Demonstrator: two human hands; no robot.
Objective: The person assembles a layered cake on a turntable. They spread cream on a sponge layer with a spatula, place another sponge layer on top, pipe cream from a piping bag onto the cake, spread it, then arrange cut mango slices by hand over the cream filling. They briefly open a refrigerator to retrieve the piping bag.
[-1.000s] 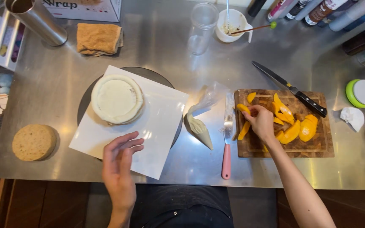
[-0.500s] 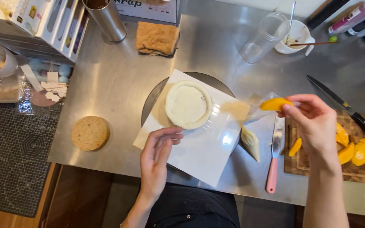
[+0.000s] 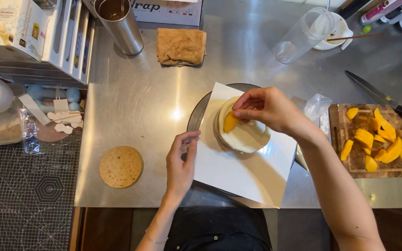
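In the head view, the right hand [image 3: 268, 109] is pinching a mango slice [image 3: 230, 122] between thumb and fingers and holding it against the near-left edge of the cream-covered cake [image 3: 244, 135]. The left hand [image 3: 181, 162] is resting with its fingers lightly curled and close together on the left edge of the white paper sheet [image 3: 243, 174], which is lying over a dark turntable [image 3: 195, 116]. Left of that hand, a bare round cake layer [image 3: 121, 166] is lying on the steel desk [image 3: 164, 93]. Right of the right arm, a wooden cutting board [image 3: 350, 165] is carrying more mango pieces [image 3: 382, 139], with a black-handled knife [image 3: 387, 100] beyond it. Nothing is blocking the cake. Half a second ago the right hand was carrying the slice in the air right of the cake; now it is at the cream.
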